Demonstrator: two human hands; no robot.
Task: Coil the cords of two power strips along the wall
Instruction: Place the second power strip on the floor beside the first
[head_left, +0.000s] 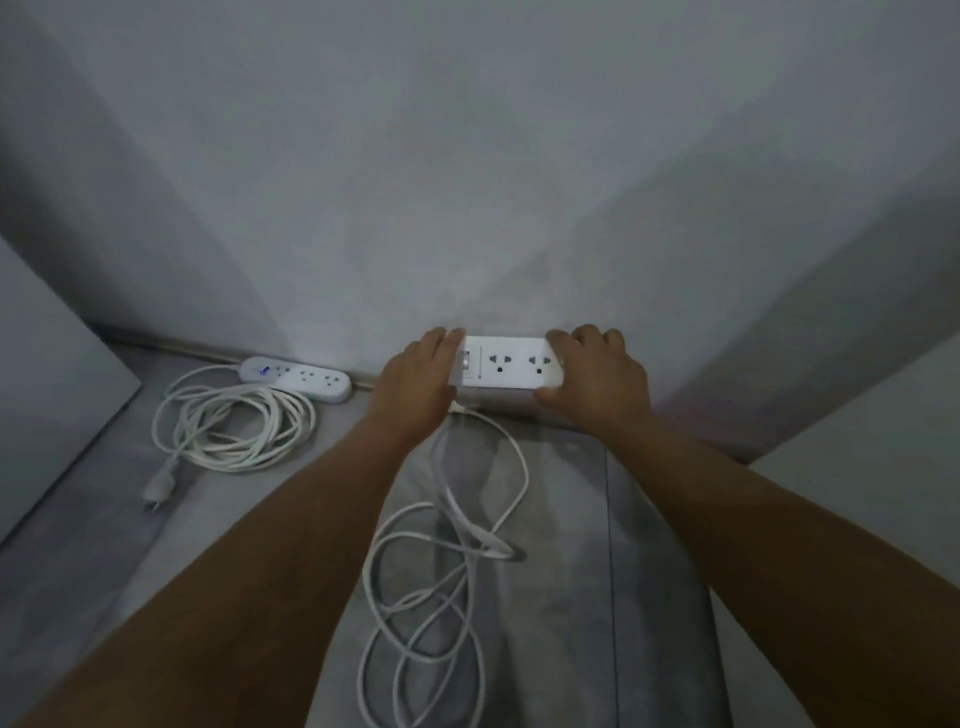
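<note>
A white rectangular power strip (506, 368) lies against the base of the wall, two sockets and a switch facing up. My left hand (415, 382) grips its left end and my right hand (597, 379) grips its right end. Its white cord (441, 566) trails from the left end toward me in loose, tangled loops on the floor. To the left, a second, rounded white power strip (298, 378) rests along the wall with a small blue light. That strip's cord (234, 426) lies coiled in front of it, the plug (158, 491) pointing toward me.
The grey wall (467, 182) fills the upper view. A pale flat panel (47, 389) stands at the left edge and another pale surface (872, 441) juts in at the right. The floor (571, 571) is grey with a seam running toward me.
</note>
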